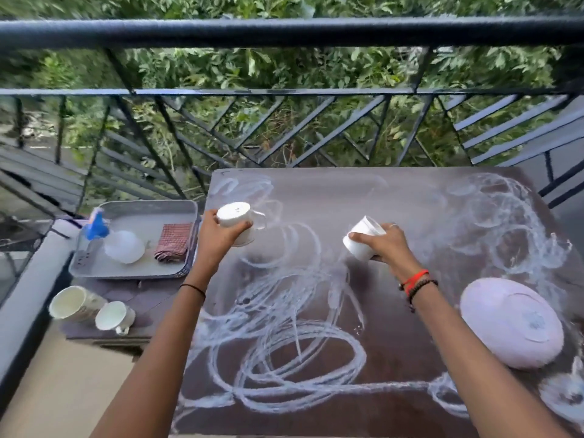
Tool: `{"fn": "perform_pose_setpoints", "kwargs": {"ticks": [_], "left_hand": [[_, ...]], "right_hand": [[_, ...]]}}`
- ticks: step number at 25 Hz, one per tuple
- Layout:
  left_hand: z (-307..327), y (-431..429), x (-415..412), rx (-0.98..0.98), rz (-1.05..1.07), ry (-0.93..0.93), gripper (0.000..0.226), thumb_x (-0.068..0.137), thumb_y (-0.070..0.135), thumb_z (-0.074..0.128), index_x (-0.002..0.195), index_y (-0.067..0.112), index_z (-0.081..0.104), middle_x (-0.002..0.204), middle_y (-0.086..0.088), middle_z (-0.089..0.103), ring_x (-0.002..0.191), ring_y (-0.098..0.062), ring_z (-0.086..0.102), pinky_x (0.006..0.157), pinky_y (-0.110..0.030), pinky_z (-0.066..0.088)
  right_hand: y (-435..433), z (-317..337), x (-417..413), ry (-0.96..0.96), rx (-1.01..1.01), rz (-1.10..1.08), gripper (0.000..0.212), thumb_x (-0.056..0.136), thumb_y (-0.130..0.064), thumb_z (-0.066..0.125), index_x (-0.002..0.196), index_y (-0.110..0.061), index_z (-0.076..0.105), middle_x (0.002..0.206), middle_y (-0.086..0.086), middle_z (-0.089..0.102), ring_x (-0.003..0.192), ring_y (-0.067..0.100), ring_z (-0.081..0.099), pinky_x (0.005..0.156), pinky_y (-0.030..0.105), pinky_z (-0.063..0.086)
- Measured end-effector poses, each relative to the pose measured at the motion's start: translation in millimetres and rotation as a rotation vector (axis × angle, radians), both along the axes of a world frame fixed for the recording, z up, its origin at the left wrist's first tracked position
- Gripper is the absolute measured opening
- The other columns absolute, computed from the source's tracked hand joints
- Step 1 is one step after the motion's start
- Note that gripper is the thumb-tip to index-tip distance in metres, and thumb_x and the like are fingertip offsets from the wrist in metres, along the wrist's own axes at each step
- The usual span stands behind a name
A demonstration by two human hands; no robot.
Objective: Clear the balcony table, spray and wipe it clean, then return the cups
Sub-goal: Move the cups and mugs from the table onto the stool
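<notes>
The dark balcony table (395, 200) is streaked with white wipe swirls. My left hand (218, 235) grips a white handled cup (237, 216), tipped with its base toward me, above the table's left edge. My right hand (384, 245) holds a second white cup (363, 237), tilted, over the middle of the table. Two more white cups (76, 303) (113, 316) lie on their sides on a low stand at the left. A pale upturned plate (512, 324) rests on the table's right side.
A grey tray (132, 270) left of the table carries a blue-topped spray bottle (94, 224), an upturned white bowl (124, 246) and a folded checked cloth (173, 241). A black railing (284, 33) runs behind the table, with trees beyond.
</notes>
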State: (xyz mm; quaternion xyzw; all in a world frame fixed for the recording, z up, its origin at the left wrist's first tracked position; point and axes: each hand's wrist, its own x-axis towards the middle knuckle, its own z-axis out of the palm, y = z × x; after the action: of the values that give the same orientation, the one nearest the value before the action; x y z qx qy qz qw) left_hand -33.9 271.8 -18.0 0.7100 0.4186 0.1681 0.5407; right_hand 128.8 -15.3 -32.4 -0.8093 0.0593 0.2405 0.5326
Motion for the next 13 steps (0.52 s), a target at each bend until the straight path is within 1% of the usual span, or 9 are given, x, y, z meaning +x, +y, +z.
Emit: {"fn": "perform_pose_setpoints", "kwargs": {"ticks": [1,3,4,5,7,9,10,11,13], "left_hand": [[0.4,10.4,-17.8,-0.083,0.033,-0.069,0.071,0.063,0.033,0.088,0.120,0.004,0.058,0.113,-0.010,0.066,0.093,-0.016,0.062,0.072,-0.025,0.049],[3.4,22.7,-56.0,-0.255,0.110,-0.229,0.042,0.068,0.029,0.081,0.103,0.013,0.065,0.098,-0.008,0.069,0.082,-0.014,0.062,0.061,-0.023,0.049],[5.1,28.0,-77.3,-0.348,0.161,-0.300,0.029,0.075,0.025,0.077,0.100,0.016,0.065,0.093,-0.005,0.068,0.081,-0.015,0.062,0.061,-0.025,0.050],[5.5,33.6,-98.9,-0.443,0.224,-0.348,0.022,0.083,0.023,0.073,0.102,0.017,0.065,0.092,-0.003,0.067,0.084,-0.017,0.062,0.065,-0.028,0.050],[5.1,43.8,-140.1,-0.597,0.327,-0.390,0.021,0.093,0.028,0.062,0.111,0.019,0.063,0.098,-0.001,0.068,0.092,-0.016,0.062,0.078,-0.031,0.051],[-1.4,53.7,-175.9,-0.696,0.385,-0.440,0.020,0.098,0.034,0.054,0.111,0.022,0.062,0.103,0.001,0.066,0.096,-0.014,0.061,0.091,-0.033,0.050],[-6.5,58.8,-193.8,-0.733,0.419,-0.470,0.020,0.098,0.037,0.052,0.109,0.024,0.062,0.104,0.000,0.066,0.098,-0.014,0.061,0.093,-0.034,0.049],[-12.4,62.6,-209.4,-0.763,0.453,-0.496,0.020,0.098,0.038,0.051,0.108,0.025,0.062,0.105,-0.001,0.065,0.099,-0.015,0.060,0.092,-0.035,0.051],[-28.8,71.5,-235.1,-0.837,0.531,-0.523,0.023,0.096,0.042,0.054,0.110,0.025,0.062,0.107,-0.004,0.065,0.099,-0.017,0.061,0.079,-0.032,0.058]], "right_hand": [[21.1,3.6,-12.7,-0.011,0.006,0.053,0.095,0.025,-0.052,0.085,0.107,-0.012,0.058,0.110,0.011,0.063,0.093,0.026,0.067,0.063,0.043,0.060],[63.2,14.3,-39.9,-0.033,0.038,0.143,0.097,0.026,-0.052,0.084,0.110,-0.013,0.054,0.114,0.010,0.059,0.097,0.025,0.064,0.068,0.046,0.060],[85.7,18.3,-54.7,-0.051,0.054,0.200,0.097,0.027,-0.052,0.084,0.111,-0.014,0.054,0.115,0.010,0.059,0.099,0.025,0.063,0.072,0.048,0.059],[108.3,25.9,-72.7,-0.078,0.055,0.263,0.096,0.029,-0.053,0.084,0.112,-0.015,0.054,0.115,0.009,0.058,0.100,0.024,0.062,0.077,0.048,0.058],[149.2,32.9,-104.8,-0.114,0.049,0.395,0.088,0.040,-0.048,0.088,0.115,-0.016,0.054,0.113,0.004,0.058,0.100,0.021,0.060,0.085,0.045,0.055],[188.7,38.5,-136.3,-0.164,0.048,0.520,0.077,0.054,-0.036,0.090,0.118,-0.015,0.053,0.113,0.001,0.057,0.102,0.018,0.057,0.088,0.035,0.050],[209.9,39.3,-153.2,-0.202,0.041,0.588,0.076,0.056,-0.033,0.090,0.119,-0.015,0.053,0.116,0.002,0.056,0.104,0.017,0.056,0.090,0.031,0.048],[229.4,38.5,-168.9,-0.250,0.033,0.650,0.077,0.056,-0.033,0.090,0.121,-0.016,0.052,0.120,0.002,0.055,0.107,0.017,0.055,0.091,0.029,0.046],[264.0,33.2,-196.1,-0.322,0.025,0.754,0.084,0.054,-0.032,0.091,0.125,-0.015,0.050,0.125,0.003,0.054,0.113,0.018,0.053,0.096,0.029,0.043]]}}
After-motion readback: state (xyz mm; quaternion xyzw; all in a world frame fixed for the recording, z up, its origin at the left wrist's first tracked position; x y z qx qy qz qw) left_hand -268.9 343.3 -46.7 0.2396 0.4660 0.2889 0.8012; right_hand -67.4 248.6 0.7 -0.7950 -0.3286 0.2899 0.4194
